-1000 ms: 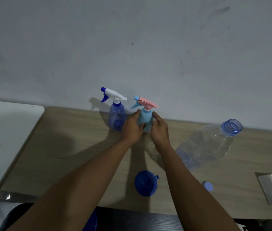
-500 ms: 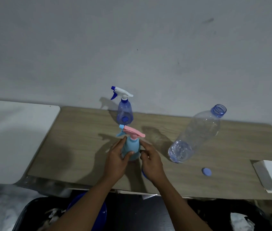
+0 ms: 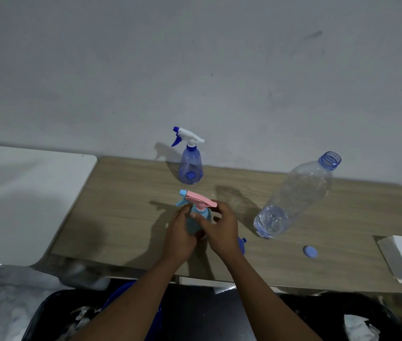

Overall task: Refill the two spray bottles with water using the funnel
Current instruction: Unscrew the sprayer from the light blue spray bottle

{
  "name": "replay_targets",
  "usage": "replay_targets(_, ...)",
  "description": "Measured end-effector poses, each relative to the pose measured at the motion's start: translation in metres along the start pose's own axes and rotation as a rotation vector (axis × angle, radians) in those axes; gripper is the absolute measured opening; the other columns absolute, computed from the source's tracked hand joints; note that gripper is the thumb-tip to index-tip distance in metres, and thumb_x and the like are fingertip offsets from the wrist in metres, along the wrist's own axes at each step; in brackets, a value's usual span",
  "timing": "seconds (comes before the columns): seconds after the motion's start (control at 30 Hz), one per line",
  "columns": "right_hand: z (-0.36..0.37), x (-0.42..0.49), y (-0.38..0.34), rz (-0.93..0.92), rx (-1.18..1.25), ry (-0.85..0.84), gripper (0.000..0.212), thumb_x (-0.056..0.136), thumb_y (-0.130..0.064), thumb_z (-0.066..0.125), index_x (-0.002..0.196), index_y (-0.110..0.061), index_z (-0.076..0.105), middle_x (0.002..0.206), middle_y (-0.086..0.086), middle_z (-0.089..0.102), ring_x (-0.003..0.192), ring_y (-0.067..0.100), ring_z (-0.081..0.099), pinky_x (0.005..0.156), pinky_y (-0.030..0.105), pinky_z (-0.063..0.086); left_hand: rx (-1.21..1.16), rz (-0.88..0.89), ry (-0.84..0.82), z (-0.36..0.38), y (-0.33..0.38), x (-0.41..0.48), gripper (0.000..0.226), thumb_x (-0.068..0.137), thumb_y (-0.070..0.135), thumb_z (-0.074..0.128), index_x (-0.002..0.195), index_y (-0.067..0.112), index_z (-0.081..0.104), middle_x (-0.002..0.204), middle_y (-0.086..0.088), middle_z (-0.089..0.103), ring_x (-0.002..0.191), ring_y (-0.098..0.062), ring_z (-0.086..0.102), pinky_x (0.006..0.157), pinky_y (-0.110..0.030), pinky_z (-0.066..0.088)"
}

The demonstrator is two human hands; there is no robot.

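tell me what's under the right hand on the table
A sliver of the blue funnel pokes out from under the right hand, its tab just showing. The rest of the funnel is covered by the hand and wrist, so its bowl and spout cannot be seen.

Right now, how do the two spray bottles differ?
The pink-topped spray bottle sits near the table's front, held by both hands; the white-topped spray bottle stands untouched by the wall. The first has an opaque light-blue body, the second a see-through blue one. Both are upright with sprayers on.

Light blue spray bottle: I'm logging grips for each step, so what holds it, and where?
Both hands: the left hand wraps the light blue spray bottle at its body, the right hand grips by the neck under the pink trigger head.
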State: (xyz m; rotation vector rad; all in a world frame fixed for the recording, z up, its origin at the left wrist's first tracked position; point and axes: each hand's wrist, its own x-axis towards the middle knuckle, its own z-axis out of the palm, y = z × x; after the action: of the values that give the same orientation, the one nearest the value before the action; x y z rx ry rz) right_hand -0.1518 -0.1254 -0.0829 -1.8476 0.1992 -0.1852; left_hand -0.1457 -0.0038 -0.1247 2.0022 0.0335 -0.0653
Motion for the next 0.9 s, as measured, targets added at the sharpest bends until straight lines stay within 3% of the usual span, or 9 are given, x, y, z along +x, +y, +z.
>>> replay_targets(0.07, 0.008, 0.005, -0.008, 0.023, 0.027, 0.021, 0.04, 0.073, -0.022, 0.089, 0.104, -0.019, 0.064, 0.099, -0.01, 0.067, 0.09, -0.012, 0.061, 0.071, 0.005, 0.046, -0.021, -0.012, 0.003, -0.001, 0.002, 0.0, 0.053, 0.089, 0.016, 0.068, 0.119, 0.056, 0.049, 0.125, 0.012, 0.06, 0.114, -0.01, 0.06, 0.09, -0.037, 0.057)
replay_targets(0.13, 0.013, 0.009, -0.01, 0.035, 0.02, 0.04, 0.036, 0.073, -0.021, 0.089, 0.097, -0.023, 0.062, 0.093, -0.01, 0.066, 0.085, -0.011, 0.061, 0.067, 0.007, 0.046, -0.014, -0.003, 0.001, -0.002, -0.002, -0.001, 0.054, 0.09, 0.016, 0.066, 0.117, 0.06, 0.05, 0.123, 0.012, 0.063, 0.112, -0.01, 0.062, 0.089, -0.039, 0.058)
replay_targets(0.3, 0.009, 0.02, -0.003, -0.028, -0.047, -0.035, 0.03, 0.076, -0.026, 0.087, 0.1, -0.02, 0.07, 0.095, -0.006, 0.072, 0.088, 0.004, 0.067, 0.072, 0.017, 0.053, 0.002, -0.006, -0.021, -0.002, -0.003, 0.002, 0.046, 0.077, 0.045, 0.069, 0.121, 0.043, 0.055, 0.121, 0.015, 0.063, 0.112, -0.005, 0.06, 0.091, -0.039, 0.057)
replay_targets(0.37, 0.006, 0.023, -0.003, -0.023, -0.039, -0.091, 0.03, 0.077, -0.027, 0.086, 0.102, -0.02, 0.071, 0.097, -0.005, 0.073, 0.091, 0.008, 0.069, 0.077, 0.026, 0.058, 0.018, -0.007, -0.02, -0.003, -0.002, 0.003, 0.046, 0.079, 0.034, 0.075, 0.12, 0.042, 0.054, 0.12, 0.014, 0.063, 0.112, -0.006, 0.06, 0.092, -0.038, 0.056)
replay_targets(0.43, 0.005, 0.023, -0.001, -0.027, -0.024, -0.1, 0.036, 0.074, -0.029, 0.087, 0.106, -0.02, 0.072, 0.099, -0.005, 0.074, 0.094, 0.009, 0.07, 0.08, 0.032, 0.06, 0.032, 0.005, -0.021, -0.003, -0.002, 0.006, 0.052, 0.079, 0.027, 0.078, 0.123, 0.039, 0.054, 0.121, 0.016, 0.06, 0.111, -0.005, 0.058, 0.091, -0.028, 0.053)
replay_targets(0.5, 0.004, 0.021, 0.001, -0.034, -0.014, -0.081, 0.042, 0.07, -0.03, 0.09, 0.106, -0.019, 0.072, 0.098, -0.006, 0.075, 0.093, 0.009, 0.07, 0.079, 0.031, 0.06, 0.058, 0.009, -0.03, -0.003, -0.001, 0.007, 0.056, 0.079, 0.025, 0.08, 0.128, 0.034, 0.054, 0.121, 0.018, 0.057, 0.111, -0.002, 0.054, 0.088, -0.019, 0.049)
replay_targets(0.63, 0.002, 0.024, 0.004, -0.012, -0.008, -0.067, 0.039, 0.067, -0.028, 0.092, 0.096, -0.013, 0.07, 0.089, -0.002, 0.073, 0.084, 0.012, 0.069, 0.071, 0.029, 0.059, 0.052, 0.002, -0.02, -0.005, -0.005, 0.007, 0.057, 0.077, 0.02, 0.08, 0.126, 0.035, 0.055, 0.125, 0.011, 0.062, 0.115, -0.01, 0.059, 0.094, -0.036, 0.055)
replay_targets(0.77, -0.002, 0.028, 0.003, -0.033, -0.023, -0.135, 0.035, 0.07, -0.029, 0.089, 0.091, -0.01, 0.067, 0.088, 0.002, 0.072, 0.085, 0.017, 0.071, 0.073, 0.034, 0.06, 0.025, -0.019, -0.039, -0.006, -0.003, 0.007, 0.055, 0.076, 0.022, 0.076, 0.125, 0.036, 0.056, 0.124, 0.009, 0.064, 0.114, -0.011, 0.06, 0.095, -0.041, 0.055)
replay_targets(0.9, -0.019, 0.038, -0.008, -0.029, -0.033, -0.35, 0.026, 0.08, -0.012, 0.083, 0.099, -0.026, 0.071, 0.096, -0.01, 0.074, 0.093, 0.0, 0.07, 0.08, 0.017, 0.055, -0.024, -0.026, -0.075, -0.008, -0.009, 0.01, 0.059, 0.066, 0.037, 0.072, 0.123, 0.039, 0.058, 0.117, 0.013, 0.066, 0.108, -0.009, 0.063, 0.088, -0.043, 0.058)
